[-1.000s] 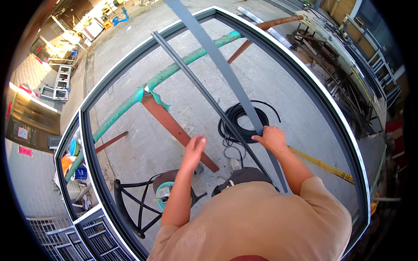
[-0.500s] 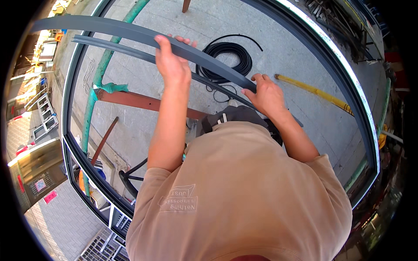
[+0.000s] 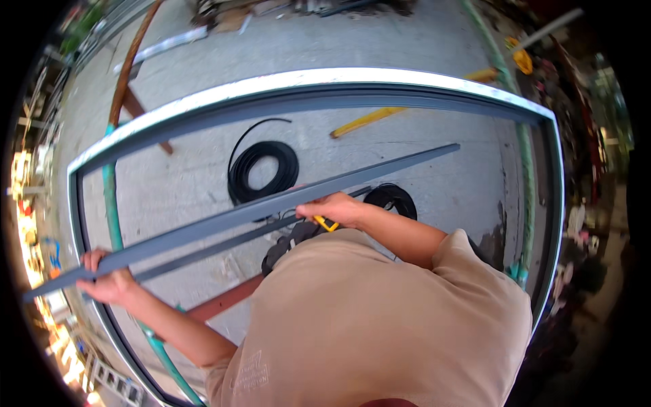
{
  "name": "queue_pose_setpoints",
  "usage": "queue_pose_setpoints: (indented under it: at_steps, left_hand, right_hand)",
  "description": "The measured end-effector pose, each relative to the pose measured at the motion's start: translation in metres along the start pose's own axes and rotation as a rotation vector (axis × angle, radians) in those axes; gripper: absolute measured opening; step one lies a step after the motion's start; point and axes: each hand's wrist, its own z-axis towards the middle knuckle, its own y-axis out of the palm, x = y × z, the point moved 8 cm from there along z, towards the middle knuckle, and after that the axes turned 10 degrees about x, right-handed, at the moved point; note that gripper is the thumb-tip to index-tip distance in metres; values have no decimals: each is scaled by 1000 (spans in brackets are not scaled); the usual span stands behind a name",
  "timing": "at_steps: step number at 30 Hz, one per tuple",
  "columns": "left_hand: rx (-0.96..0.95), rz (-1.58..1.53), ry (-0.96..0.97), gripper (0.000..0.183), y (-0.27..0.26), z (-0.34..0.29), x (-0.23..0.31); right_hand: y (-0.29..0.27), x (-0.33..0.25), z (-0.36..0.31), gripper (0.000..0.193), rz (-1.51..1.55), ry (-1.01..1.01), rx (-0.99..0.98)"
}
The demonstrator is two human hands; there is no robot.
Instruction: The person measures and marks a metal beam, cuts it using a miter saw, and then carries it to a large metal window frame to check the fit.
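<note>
At left, grasping with left hand (image 3: 112, 281) a long flat grey strip (image 3: 203, 224), slanting across a large grey rectangular frame (image 3: 305, 96); partly hiding a coiled black hose (image 3: 285, 165); grasping also with right hand (image 3: 336, 209), below a yellow pole (image 3: 366, 121).

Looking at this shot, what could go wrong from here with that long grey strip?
The long grey strip reaches well past the right hand with no hand at that end, so it might swing into the frame.

Near the left hand, it crosses the frame's side in view and could scrape it.

The black coil on the floor might trip someone stepping forward.
</note>
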Motion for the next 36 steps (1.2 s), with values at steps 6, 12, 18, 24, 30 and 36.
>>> queue_pose_setpoints:
  at_steps: [6, 12, 18, 24, 30, 36]
  left_hand:
    - [-40, -138, -164, 56, -5, 86, 13]
    - [-284, -98, -218, 34, 11, 124, -29]
    - [-66, 244, 24, 45, 30, 100, -69]
    - [-98, 627, -76, 63, 0, 115, -86]
    - [-129, 691, -224, 55, -25, 123, -126]
    - [-196, 670, -309, 47, -43, 118, -168]
  right_hand:
    - [-3, -37, -38, 59, 253, -300, 8]
    - [23, -78, -63, 62, 345, -534, 371]
    - [-24, -112, -85, 53, 553, -657, 620]
    - [-98, -139, -109, 50, 591, -767, 866]
    - [-145, -135, -106, 55, 469, -677, 977]
    - [-176, -136, -110, 58, 374, -601, 1041]
